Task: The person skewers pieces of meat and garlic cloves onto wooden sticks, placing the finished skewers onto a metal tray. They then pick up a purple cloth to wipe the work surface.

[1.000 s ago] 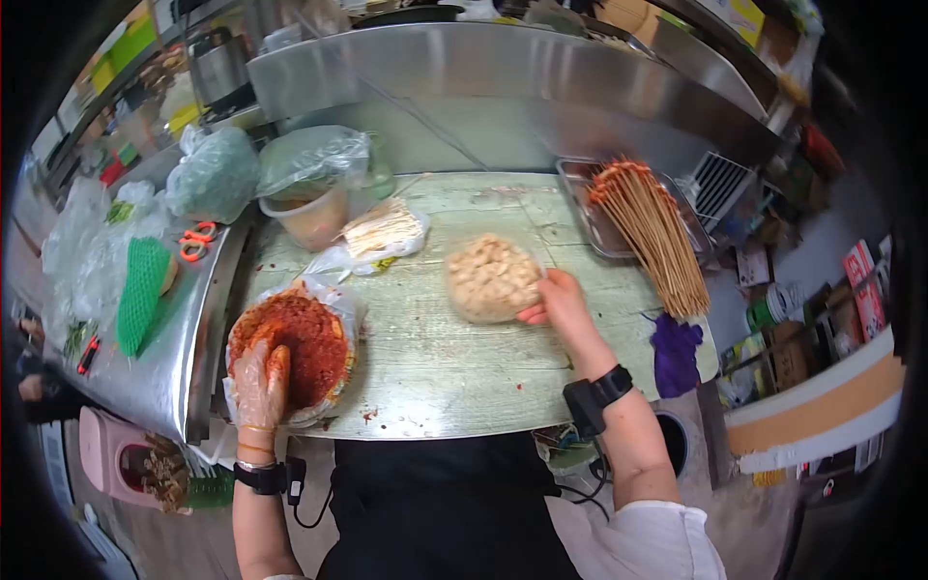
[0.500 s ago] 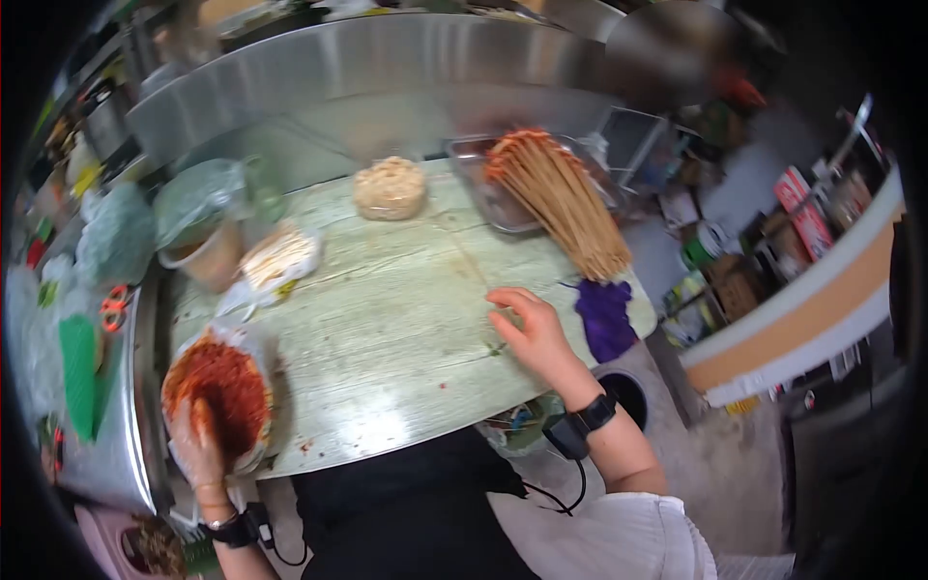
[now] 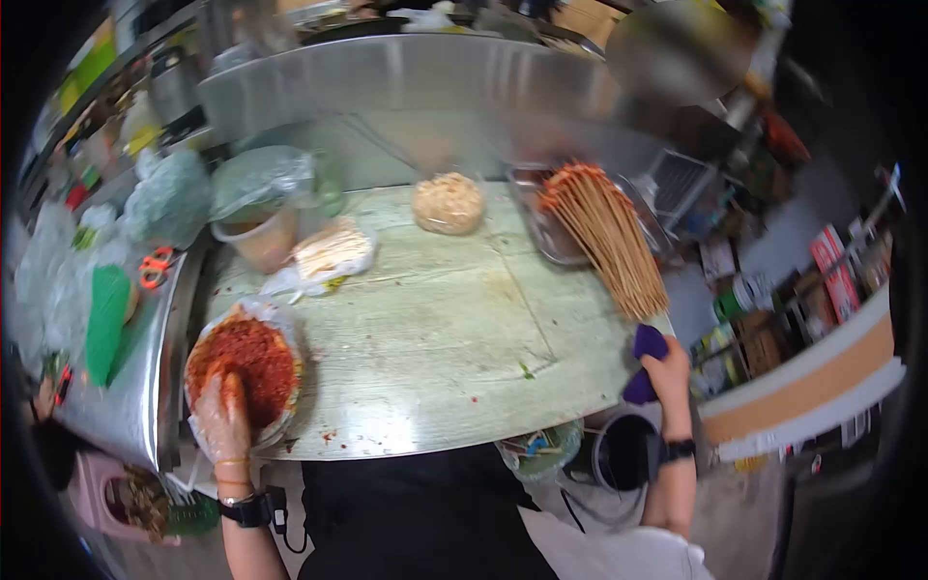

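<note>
A bowl lined with plastic holds red chopped meat at the table's left front corner. My left hand, in a clear glove, rests in the meat with its fingers partly sunk in; what they hold is hidden. At the right front edge, my right hand is closed on a purple cloth. Just beyond it, a bundle of skewers with red tips leans on a metal tray.
Thin white sticks lie in a plastic wrapper beside a white tub. A bag of pale food sits at the back. Orange scissors and a green item are on the left metal counter. A black bucket stands below the table.
My right hand has moved right from over the table and taken hold of the purple cloth. The view has shifted slightly, and my left hand is still in the meat.
</note>
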A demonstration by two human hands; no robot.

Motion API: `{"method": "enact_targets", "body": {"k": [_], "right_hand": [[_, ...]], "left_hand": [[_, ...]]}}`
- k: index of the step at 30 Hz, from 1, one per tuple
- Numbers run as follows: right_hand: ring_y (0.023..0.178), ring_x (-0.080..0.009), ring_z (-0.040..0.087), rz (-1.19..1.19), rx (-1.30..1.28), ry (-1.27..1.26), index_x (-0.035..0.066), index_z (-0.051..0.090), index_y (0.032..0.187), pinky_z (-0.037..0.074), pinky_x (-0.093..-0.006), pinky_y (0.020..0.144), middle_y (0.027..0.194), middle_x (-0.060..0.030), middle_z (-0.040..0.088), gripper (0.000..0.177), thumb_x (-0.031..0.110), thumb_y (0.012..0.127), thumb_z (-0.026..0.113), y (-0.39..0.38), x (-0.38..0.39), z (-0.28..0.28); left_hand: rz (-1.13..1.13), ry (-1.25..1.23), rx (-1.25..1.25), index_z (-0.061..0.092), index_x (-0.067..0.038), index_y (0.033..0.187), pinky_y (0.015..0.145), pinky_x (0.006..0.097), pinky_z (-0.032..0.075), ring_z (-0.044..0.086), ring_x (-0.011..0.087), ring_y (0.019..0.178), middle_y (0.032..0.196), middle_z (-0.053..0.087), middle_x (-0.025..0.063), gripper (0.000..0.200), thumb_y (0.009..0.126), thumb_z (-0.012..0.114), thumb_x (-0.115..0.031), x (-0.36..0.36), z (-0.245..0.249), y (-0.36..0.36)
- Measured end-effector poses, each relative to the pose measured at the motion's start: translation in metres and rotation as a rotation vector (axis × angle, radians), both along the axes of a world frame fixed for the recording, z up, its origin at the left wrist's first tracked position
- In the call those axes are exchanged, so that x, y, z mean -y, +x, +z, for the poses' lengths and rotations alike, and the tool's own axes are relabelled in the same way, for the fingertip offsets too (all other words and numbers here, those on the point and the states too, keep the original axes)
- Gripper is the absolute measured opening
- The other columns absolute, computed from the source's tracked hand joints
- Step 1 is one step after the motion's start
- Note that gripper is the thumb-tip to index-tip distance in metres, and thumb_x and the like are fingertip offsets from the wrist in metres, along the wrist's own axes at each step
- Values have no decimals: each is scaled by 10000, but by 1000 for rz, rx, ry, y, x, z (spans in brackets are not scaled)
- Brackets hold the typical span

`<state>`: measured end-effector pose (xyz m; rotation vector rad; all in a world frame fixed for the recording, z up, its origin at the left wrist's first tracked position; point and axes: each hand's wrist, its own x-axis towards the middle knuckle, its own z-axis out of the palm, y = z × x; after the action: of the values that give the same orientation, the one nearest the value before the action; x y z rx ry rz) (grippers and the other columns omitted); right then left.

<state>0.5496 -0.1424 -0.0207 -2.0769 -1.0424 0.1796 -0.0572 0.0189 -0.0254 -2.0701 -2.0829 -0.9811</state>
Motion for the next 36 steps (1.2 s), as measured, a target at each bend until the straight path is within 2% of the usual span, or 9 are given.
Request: {"method": "enact_targets", "body": {"k": [4, 6, 11, 17, 21, 23, 27, 31, 36], "right_hand": [[820, -143, 581, 253, -592, 187, 2, 542, 1118, 475, -270, 729, 954, -23, 605, 438, -5, 681, 568, -84, -35, 74], [1025, -145, 521, 516, -373, 219, 17, 461, 1216, 423, -266, 871, 1092, -55, 546, 539, -11, 688, 571, -105, -79, 74], [952, -272, 612, 765, -139, 119, 37, 553, 1122, 475, -337, 823, 1010, -146, 630, 426, 74, 701, 613, -158, -225, 47], [1016, -322, 526, 534, 432, -84, 50, 633, 994, 433, -391, 896, 1045, -158, 556, 303, 63, 694, 592, -241, -312, -34], [993, -327, 517, 743, 369, 45, 49, 613, 937, 432, -403, 869, 1026, -144, 562, 261, 17, 682, 570, -265, -299, -48], [961, -341, 514, 1046, 337, 144, 48, 587, 903, 428, -410, 838, 979, -133, 575, 258, -17, 658, 537, -261, -280, -50], [900, -326, 556, 1445, 133, -148, 54, 590, 935, 440, -384, 790, 910, -123, 597, 290, -7, 659, 523, -236, -243, -17], [937, -329, 569, 1171, 26, -89, 49, 588, 976, 454, -382, 802, 966, -130, 620, 307, 6, 676, 542, -251, -265, 19], [958, -356, 508, 1062, 364, 229, 28, 588, 924, 407, -405, 878, 906, -144, 582, 273, -16, 658, 546, -314, -306, -39]], "left_hand": [[7, -23, -46, 555, 8, 1148, 950, 428, 385, 514, 370, 1057, 1112, 571, 219, 328, 877, 549, -177, 8, -14, -2], [-50, 23, 17, 557, 11, 1135, 939, 435, 387, 512, 372, 1053, 1098, 571, 228, 327, 881, 554, -195, 0, -19, -1], [-78, 155, 25, 577, 5, 1043, 825, 457, 406, 528, 401, 904, 970, 584, 229, 277, 858, 575, -201, 2, -14, 5], [-71, 50, 87, 609, -23, 1013, 773, 464, 406, 529, 405, 858, 915, 586, 234, 261, 849, 564, -221, 6, 11, 18], [-66, 57, 42, 587, 2, 1047, 850, 444, 419, 540, 392, 931, 1000, 592, 229, 281, 859, 580, -207, 6, 2, 15], [-74, 132, 14, 589, 14, 1046, 858, 438, 424, 542, 385, 948, 1007, 594, 229, 288, 858, 580, -203, 7, -7, 10], [-116, 111, 41, 590, 10, 1023, 804, 454, 431, 552, 411, 899, 961, 591, 246, 258, 843, 575, -174, 7, 0, 9], [-143, 160, 106, 597, 3, 993, 770, 461, 430, 555, 419, 860, 931, 592, 244, 231, 839, 574, -167, 7, 17, 20], [-113, 63, 132, 601, -10, 950, 738, 471, 419, 552, 414, 834, 886, 595, 235, 200, 832, 580, -170, 4, 18, 19]]}}
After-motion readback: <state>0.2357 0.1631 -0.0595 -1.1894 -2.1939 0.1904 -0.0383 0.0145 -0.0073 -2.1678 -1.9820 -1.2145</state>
